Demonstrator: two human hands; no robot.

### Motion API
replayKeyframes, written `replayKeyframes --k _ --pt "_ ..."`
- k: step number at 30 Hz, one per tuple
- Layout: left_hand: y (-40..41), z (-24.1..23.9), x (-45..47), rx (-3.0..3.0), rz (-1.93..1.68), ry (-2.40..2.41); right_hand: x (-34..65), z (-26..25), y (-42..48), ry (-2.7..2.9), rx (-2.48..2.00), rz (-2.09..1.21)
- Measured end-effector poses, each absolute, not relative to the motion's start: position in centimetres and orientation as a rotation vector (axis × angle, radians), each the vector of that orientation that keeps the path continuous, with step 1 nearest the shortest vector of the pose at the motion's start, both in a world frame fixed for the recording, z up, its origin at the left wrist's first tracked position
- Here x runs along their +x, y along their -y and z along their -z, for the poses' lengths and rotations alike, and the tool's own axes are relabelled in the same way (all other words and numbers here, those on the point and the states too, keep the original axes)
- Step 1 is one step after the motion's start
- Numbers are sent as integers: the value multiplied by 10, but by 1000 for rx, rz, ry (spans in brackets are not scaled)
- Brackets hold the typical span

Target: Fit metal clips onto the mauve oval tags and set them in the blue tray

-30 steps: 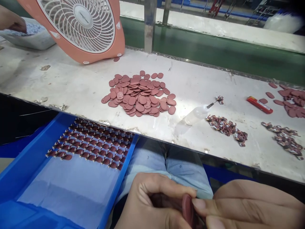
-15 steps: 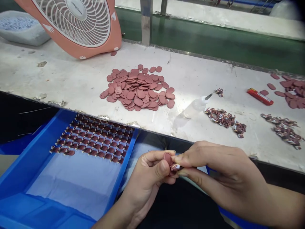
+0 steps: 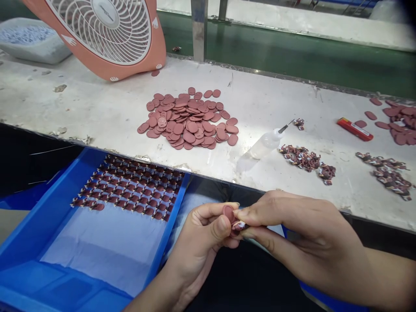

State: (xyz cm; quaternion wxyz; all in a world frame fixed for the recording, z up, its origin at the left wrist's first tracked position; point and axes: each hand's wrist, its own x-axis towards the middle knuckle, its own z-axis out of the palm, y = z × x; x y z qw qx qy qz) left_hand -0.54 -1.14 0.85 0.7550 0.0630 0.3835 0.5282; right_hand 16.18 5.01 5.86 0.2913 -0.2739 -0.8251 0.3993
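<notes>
Between the thumb and fingers of my left hand (image 3: 204,238) is a reddish-brown oval disc (image 3: 229,212). My right hand (image 3: 302,234) pinches a small brown-and-white painted figurine (image 3: 238,225) against the disc; its far end is hidden under my fingertips. Both hands meet in front of the table edge. On the table lies a heap of the same oval discs (image 3: 191,125). Right of it, a clear squeeze bottle with a needle tip (image 3: 261,145) lies on its side, beside a pile of small brown figurines (image 3: 300,158).
A blue tray (image 3: 177,208) below the table holds rows of figurines on discs over a white sheet. An orange fan (image 3: 136,73) and a tub of bits (image 3: 53,50) stand at the left. A red box (image 3: 354,129), more figurines (image 3: 390,175) and discs (image 3: 403,119) lie right. Behind runs a green belt (image 3: 292,60).
Both hands keep almost the same pose, with the figurine still against the disc. A small dark item has come into sight on the green belt beside the fan. The view has shifted slightly.
</notes>
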Motion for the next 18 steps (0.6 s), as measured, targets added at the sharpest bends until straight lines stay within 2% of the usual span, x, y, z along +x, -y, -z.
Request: replayKeyframes --k 18 --pt "14 -3 -10 152 -1121 -744 162 -66 -48 2299 -744 -997"
